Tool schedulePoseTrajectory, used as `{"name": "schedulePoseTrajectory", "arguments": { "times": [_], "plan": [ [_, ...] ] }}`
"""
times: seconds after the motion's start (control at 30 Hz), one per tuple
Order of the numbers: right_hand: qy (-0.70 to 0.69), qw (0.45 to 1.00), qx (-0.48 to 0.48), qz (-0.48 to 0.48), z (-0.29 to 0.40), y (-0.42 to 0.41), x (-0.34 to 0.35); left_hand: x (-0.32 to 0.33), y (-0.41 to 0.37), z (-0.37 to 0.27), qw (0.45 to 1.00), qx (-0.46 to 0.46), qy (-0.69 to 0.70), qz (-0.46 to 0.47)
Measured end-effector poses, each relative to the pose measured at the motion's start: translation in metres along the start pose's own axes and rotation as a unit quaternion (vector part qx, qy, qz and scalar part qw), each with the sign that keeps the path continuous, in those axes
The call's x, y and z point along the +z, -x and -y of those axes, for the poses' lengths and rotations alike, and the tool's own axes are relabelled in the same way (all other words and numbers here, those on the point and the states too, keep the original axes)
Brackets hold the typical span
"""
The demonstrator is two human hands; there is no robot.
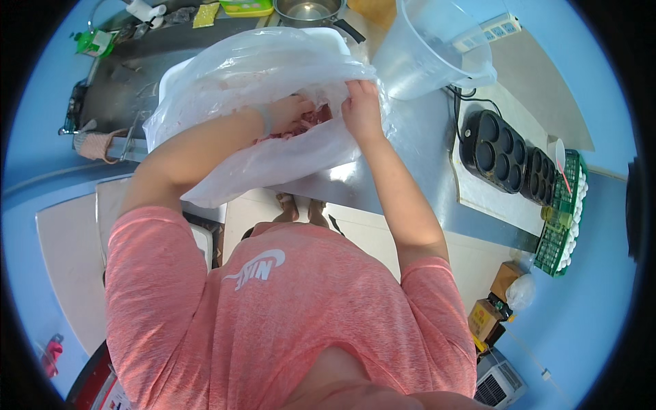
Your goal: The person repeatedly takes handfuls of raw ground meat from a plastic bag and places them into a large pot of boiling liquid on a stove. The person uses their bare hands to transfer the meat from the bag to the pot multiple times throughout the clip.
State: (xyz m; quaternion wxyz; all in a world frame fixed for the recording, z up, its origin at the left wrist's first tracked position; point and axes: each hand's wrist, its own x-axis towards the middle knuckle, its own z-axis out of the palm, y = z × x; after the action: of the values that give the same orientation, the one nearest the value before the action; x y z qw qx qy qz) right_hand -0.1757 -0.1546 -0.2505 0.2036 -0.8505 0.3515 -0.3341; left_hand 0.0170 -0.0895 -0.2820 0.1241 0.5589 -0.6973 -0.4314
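Note:
A large clear plastic bag point(277, 169) lies with its mouth spread wide, over a white plastic tub point(330, 38) whose rim shows behind it. Raw red meat point(323, 114) in pieces sits inside the bag. My left hand point(291, 114), with a pale band at the wrist, reaches into the bag, its fingers curled onto the meat; the fingertips are partly hidden. At the bag's right side, my right hand point(363, 110) grips the plastic edge and holds it up.
The bag rests on a steel worktop point(410, 154) beside a sink point(118, 97). A big clear measuring jug point(420, 61) stands close on the right, near a power strip point(492, 33). Behind is a steel pan point(310, 10). Muffin pans point(494, 154) and a green egg crate point(556, 230) lie farther right.

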Motion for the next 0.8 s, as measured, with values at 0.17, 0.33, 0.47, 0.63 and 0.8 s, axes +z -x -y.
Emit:
{"name": "schedulePoseTrajectory", "arguments": {
  "times": [0.17,0.33,0.47,0.63,0.8],
  "plan": [
    [0.021,0.999,0.005,0.024,0.01,0.002,-0.002,-0.016,0.046,-0.055,0.943,-0.115,-0.311,0.013],
    [0.115,0.986,0.032,0.112,0.02,-0.006,-0.027,-0.041,0.11,-0.084,0.955,-0.031,-0.228,-0.188],
    [0.154,0.974,-0.034,0.164,0.064,-0.01,-0.045,-0.086,0.138,-0.062,0.915,-0.044,-0.285,-0.282],
    [-0.027,0.923,-0.101,0.371,0.104,-0.017,-0.012,-0.091,0.133,-0.066,0.951,-0.043,-0.174,-0.251],
    [0.193,0.812,0.09,0.544,0.076,-0.019,0.039,-0.013,0.134,-0.006,0.957,-0.233,-0.155,0.077]
  ]
}}
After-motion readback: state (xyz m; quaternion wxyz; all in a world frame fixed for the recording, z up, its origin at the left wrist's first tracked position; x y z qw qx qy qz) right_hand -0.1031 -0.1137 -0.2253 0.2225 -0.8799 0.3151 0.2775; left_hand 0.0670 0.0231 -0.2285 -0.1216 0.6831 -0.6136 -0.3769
